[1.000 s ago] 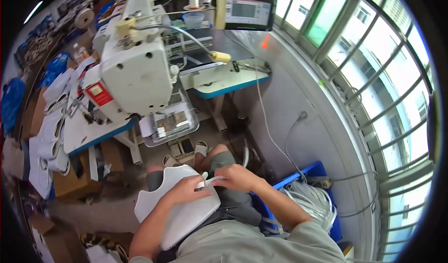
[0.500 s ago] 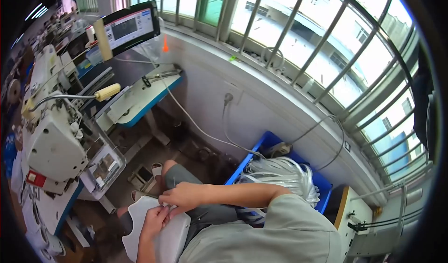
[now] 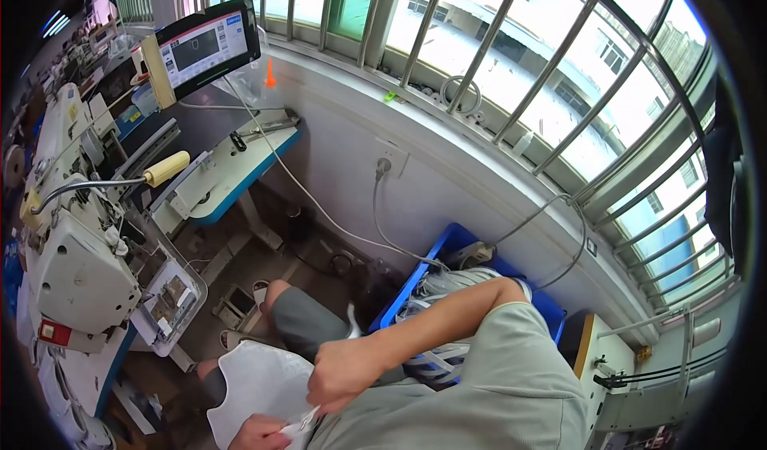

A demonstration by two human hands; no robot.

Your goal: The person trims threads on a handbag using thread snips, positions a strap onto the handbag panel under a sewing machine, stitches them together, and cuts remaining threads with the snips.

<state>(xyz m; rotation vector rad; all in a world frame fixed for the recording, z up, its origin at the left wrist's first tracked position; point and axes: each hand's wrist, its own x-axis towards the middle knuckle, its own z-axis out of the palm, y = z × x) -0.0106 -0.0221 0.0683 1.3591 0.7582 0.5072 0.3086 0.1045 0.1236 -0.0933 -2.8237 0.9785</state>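
A white panel (image 3: 260, 378) with a scalloped edge lies across the lap, and its surface looks smooth. My left hand (image 3: 260, 434), partly cut off by the bottom edge of the view, is closed on a white piece (image 3: 297, 434) at the panel's near side. Closed in a fist, my right hand (image 3: 343, 374) is just to the right of it and grips a narrow white strip. One end of the white strip (image 3: 352, 322) sticks up behind that hand. A small folded white bit shows between the two hands. How the strip joins the panel is hidden.
A blue crate (image 3: 451, 238) full of white and grey strips stands right of the lap, by the wall. On the left are a sewing machine (image 3: 88, 270), its table (image 3: 232, 182) and a lit screen (image 3: 204, 47). A cable (image 3: 296, 174) hangs across the wall below barred windows.
My hands were together over the panel; now the right hand has moved right and down, and the left hand down. A strip end now shows behind the right hand. The view has shifted slightly.
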